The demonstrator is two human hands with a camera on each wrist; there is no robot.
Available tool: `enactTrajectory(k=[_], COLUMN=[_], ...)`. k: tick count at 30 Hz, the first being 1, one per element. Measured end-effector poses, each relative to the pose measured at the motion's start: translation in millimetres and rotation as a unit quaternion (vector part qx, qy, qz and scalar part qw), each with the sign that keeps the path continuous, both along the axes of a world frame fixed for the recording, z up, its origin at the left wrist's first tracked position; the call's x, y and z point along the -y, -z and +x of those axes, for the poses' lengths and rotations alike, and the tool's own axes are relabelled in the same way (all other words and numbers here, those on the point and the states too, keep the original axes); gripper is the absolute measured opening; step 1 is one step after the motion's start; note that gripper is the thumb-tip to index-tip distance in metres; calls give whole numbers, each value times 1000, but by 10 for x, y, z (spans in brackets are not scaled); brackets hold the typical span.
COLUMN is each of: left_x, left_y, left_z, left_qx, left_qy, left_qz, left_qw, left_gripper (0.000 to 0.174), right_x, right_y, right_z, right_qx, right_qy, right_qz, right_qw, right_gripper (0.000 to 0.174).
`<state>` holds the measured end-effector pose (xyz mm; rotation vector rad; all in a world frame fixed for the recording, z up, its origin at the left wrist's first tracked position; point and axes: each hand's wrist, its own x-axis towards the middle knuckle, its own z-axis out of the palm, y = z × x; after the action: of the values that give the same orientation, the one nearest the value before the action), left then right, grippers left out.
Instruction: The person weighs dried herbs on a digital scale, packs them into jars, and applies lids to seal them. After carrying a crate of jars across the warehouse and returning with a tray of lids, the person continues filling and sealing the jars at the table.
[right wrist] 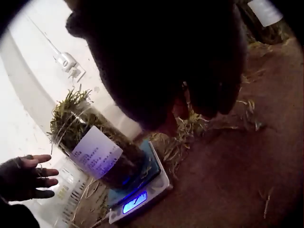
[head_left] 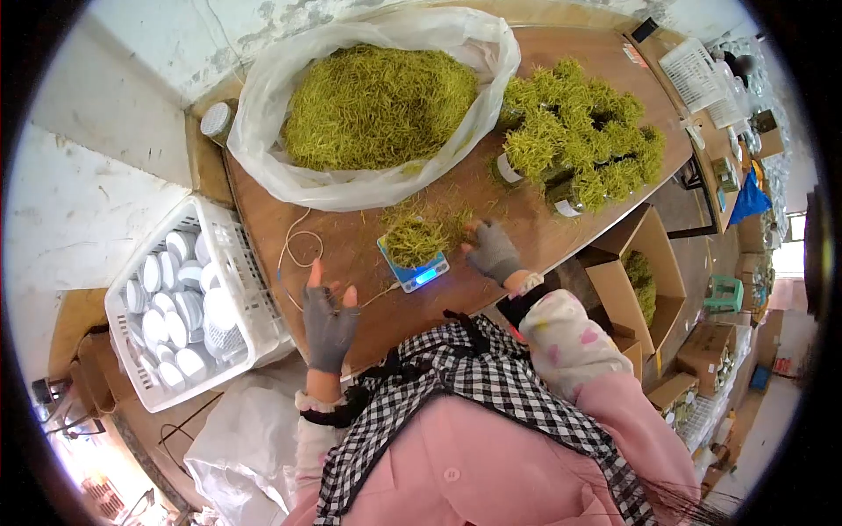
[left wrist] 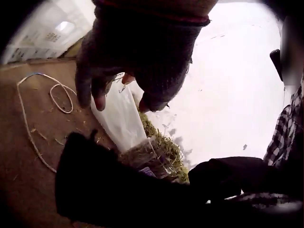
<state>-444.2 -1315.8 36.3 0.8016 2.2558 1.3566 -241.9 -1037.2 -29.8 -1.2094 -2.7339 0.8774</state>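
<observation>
A clear jar point(right wrist: 121, 164) with a white label, crammed with dried green stems point(head_left: 416, 240), stands on a small digital scale point(head_left: 425, 276) with a lit blue display. Some stems stick up above the jar's mouth. Left of the scale, my gloved left hand point(head_left: 331, 331) is raised with fingers spread, holding nothing. To the right of the scale, my gloved right hand point(head_left: 494, 252) hovers low, its fingertips beside loose stems point(right wrist: 190, 128) scattered on the tabletop. Both gloves are grey and leave the fingertips bare.
A big plastic bag point(head_left: 263, 175) of dried stems lies open at the back. Several filled jars point(head_left: 579, 131) cluster at the back right. A white basket point(head_left: 260, 337) of round lids stands left. A cable point(head_left: 282, 259) loops across the table point(head_left: 561, 237); a carton point(head_left: 605, 280) sits right.
</observation>
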Motion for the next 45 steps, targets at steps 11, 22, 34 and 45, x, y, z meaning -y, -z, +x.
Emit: enactTrajectory(k=[11,22,34,45], left_x=[94,-184,-823,-909], left_y=[291,74,-105,-61], left_z=[-46,12,147,133], left_qx=[13,-98,-339,-342], left_qy=[20,85,135,103], left_qz=[12,-43,32,14], left_qw=[1000,991,931,934], left_gripper=[61,59,29,18], right_x=[87,226,486,409], right_y=[-338,-684,-798,-542], right_z=[205,140,-436,-597], right_qx=[-70,-73,-241,-229], right_qy=[2,-50,-86,25], right_qz=[-74,-30,152,16], right_qw=[995,996,955,973], right_gripper=[15,25,16,36])
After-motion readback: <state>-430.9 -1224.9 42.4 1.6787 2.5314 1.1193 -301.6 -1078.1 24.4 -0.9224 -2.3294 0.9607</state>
